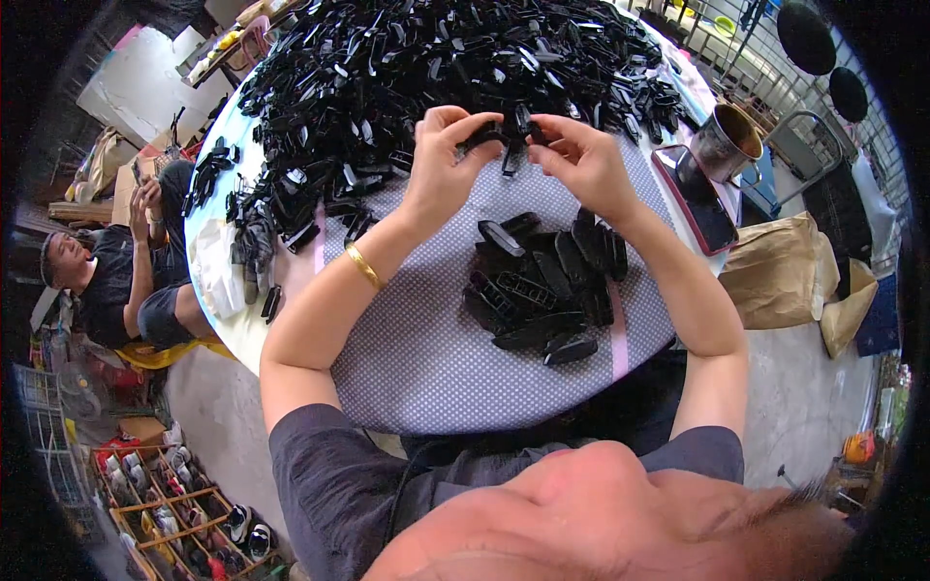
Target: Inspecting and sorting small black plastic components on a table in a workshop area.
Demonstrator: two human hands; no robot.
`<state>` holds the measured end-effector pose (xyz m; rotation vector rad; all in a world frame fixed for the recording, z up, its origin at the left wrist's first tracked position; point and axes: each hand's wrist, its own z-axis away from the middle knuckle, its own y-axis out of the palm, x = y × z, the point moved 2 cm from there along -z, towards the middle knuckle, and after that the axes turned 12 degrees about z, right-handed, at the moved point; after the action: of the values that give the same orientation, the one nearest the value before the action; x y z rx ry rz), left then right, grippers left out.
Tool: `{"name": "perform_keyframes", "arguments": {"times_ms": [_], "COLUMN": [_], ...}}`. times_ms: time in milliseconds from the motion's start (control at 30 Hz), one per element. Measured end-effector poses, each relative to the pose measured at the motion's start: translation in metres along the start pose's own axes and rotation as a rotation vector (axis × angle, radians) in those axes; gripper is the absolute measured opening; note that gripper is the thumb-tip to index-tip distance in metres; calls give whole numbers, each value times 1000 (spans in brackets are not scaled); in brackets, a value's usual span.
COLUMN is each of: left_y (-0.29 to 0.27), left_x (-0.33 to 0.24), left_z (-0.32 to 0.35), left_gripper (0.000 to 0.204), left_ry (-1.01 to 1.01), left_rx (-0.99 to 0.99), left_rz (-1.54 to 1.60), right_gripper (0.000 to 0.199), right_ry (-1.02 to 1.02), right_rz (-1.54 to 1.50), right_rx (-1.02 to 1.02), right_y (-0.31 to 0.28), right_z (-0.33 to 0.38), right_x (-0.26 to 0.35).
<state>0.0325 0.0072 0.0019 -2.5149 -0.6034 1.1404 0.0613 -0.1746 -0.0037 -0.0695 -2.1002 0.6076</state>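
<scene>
Both hands pinch, fingertips pressed together: the left hand (441, 163) has one black plastic piece (480, 136) between thumb and forefinger, and the right hand (587, 167) holds another dark piece (532, 128) the same way. The two held pieces are near each other, level across the middle of the tabletop (417, 339); whether they touch, I cannot tell. The left one lies mostly sideways, its inner end pointing at the right hand; the right one stands closer to upright in the view, its long axis running away from the person.

Just beyond the fingertips spreads the big heap (397, 73) of similar long black pieces, lying every which way. Toward the person, below the grip and a little to the right, sits a smaller pile (552, 276), mostly slanted or sideways; the right hand is the nearer one to it. A metal mug (725, 145) and a red-edged tray (719, 230) stand farther right.
</scene>
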Motion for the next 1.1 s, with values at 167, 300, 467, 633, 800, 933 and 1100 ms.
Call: {"name": "perform_keyframes", "arguments": {"times_ms": [167,300,467,633,800,933,1100], "left_y": [10,10,14,12,7,1,1], "left_x": [-3,-3,-6,-11,-12,-18,-23], "left_z": [6,7,11,8,7,4,10], "left_gripper": [28,30,30,27,24,21,21], "left_ry": [-300,-299,-417,-393,-431,-345,-258], "left_rx": [74,66,-7,-11,102,149,122], "left_rz": [639,641,778,911,870,857,592], "right_gripper": [29,28,28,27,25,24,28], "right_ry": [-54,-106,-190,-148,-159,-249,-231], "right_rz": [82,128,288,300,245,370,411], "right_rx": [29,-31,-111,-147,69,23,149], "right_y": [5,5,6,11,8,10,9], "right_z": [4,5,9,8,6,10,3], "right_x": [5,3,15,20,10,18,15]}}
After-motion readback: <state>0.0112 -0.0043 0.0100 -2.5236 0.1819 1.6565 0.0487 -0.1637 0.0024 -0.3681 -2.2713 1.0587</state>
